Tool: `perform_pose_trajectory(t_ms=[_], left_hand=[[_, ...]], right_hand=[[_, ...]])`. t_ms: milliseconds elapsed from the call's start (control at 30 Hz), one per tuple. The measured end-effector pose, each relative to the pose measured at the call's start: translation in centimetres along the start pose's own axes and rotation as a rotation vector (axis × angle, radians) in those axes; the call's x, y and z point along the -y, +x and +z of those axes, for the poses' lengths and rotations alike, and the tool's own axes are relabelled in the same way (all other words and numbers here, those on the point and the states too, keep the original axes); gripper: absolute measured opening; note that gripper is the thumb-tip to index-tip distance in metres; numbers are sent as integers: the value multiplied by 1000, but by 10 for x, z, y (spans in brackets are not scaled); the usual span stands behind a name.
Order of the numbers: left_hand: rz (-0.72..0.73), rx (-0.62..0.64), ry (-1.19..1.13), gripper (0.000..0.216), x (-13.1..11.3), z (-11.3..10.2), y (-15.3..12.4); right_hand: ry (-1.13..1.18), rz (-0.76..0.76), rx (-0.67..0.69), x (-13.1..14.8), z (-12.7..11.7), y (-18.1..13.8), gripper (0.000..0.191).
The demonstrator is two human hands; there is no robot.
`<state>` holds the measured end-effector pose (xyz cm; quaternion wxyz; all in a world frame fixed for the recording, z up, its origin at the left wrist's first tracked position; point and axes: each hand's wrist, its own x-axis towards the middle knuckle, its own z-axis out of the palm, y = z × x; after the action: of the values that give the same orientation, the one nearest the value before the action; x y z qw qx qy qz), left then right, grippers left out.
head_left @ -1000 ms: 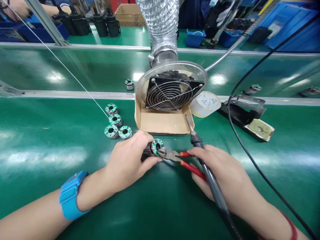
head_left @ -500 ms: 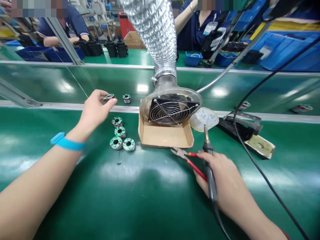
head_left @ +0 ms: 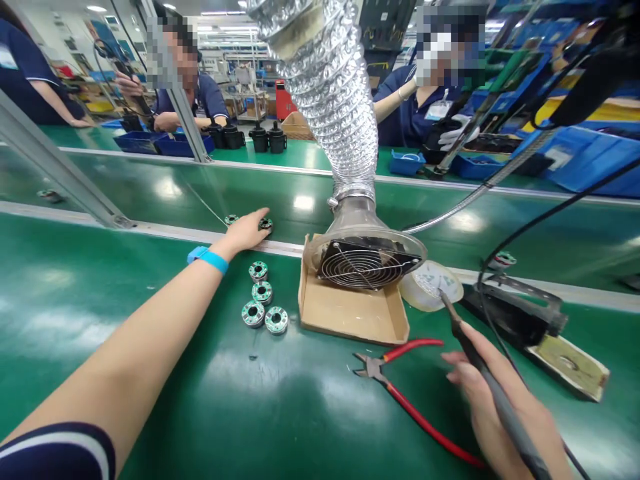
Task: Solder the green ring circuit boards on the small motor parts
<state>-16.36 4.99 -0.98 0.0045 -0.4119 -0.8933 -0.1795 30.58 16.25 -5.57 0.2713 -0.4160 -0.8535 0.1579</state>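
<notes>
My left hand reaches over the back ledge, thumb and forefinger apart on either side of a small motor stator with a green circuit board on top. A similar stator sits just behind the hand. Several more stators are grouped on the bench in front. In my right hand is a soldering iron, its tip towards a clear tape roll. Red-handled cutting pliers lie spread beside that hand; whether it touches their lower handle is hidden.
A fume extractor fan on a silver duct hangs over a shallow cardboard box. To the right stands a black iron holder with a sponge tray; black cable passes nearby. Co-workers stand across the line.
The stator my left hand held is now down on the far strip, and the hand has moved right to another. My right hand has drawn away from the pliers, whose handles have spread. The view tilted up.
</notes>
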Motion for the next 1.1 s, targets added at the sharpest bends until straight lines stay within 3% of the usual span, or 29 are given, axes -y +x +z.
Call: perform_pose_trajectory(t_ms=[100,200,400,500,600,767,933,1100], left_hand=[[25,36,10,38,-1,0,-2],[5,14,32,43,13,-11,-24],[62,155,47,54,60,-44,-115],[129,265,-28,50,63,-52,-160],[124,317,-192,35,42,-54,-198],[102,418,-569,39,-31,-54,-236],[194,651,-782,39,-96,-47,-238],[375,693,-772,36,-122,-39,-231]], right_hand=[[13,-76,-111,0,4,0,49],[3,-175,-124,3,0,-1,39],[49,-98,-138,19,-15,-7,35],[73,-67,-190,31,-19,-13,32],[135,-111,-146,47,-24,-24,23],[399,-295,73,94,-32,-40,39],[551,-310,207,136,-34,-36,44],[707,-150,369,143,-30,-25,46]])
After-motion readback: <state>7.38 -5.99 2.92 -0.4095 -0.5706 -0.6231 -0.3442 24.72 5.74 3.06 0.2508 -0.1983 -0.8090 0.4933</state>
